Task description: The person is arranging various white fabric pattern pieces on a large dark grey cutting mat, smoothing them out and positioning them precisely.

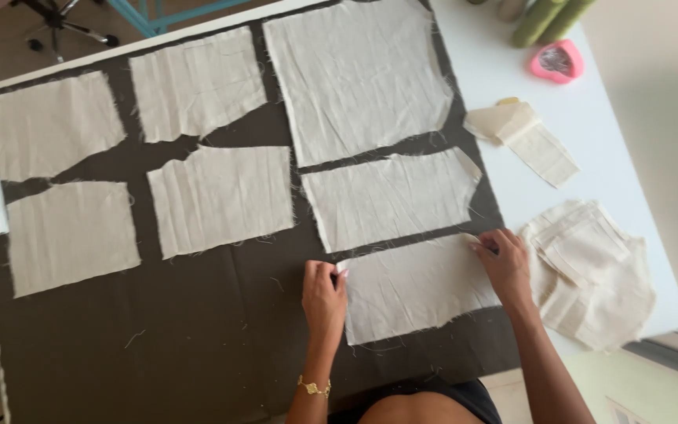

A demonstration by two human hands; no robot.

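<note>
Nearest us, our two forearms reach up from the bottom edge, a gold bracelet [314, 386] on the left wrist. Our left hand [323, 294] pinches the left edge of a cream fabric piece [413, 286], and our right hand [504, 263] pinches its upper right corner; the hands are well apart, each closed on the cloth. The piece lies flat on a dark grey cloth [213, 330] that covers the surface, below six more cream pieces set out in rows.

The cut edges are frayed, so a tug could, we judge, stretch the piece askew or shift it against the neighbour just above.

To the right, on the white surface [590, 126], sit a stack of cream pieces [590, 271], a folded scrap [523, 137] and a pink object [557, 61] we cannot identify. Green rolls at the top edge are cut off, and the fingertips are hidden by the cloth.
</note>
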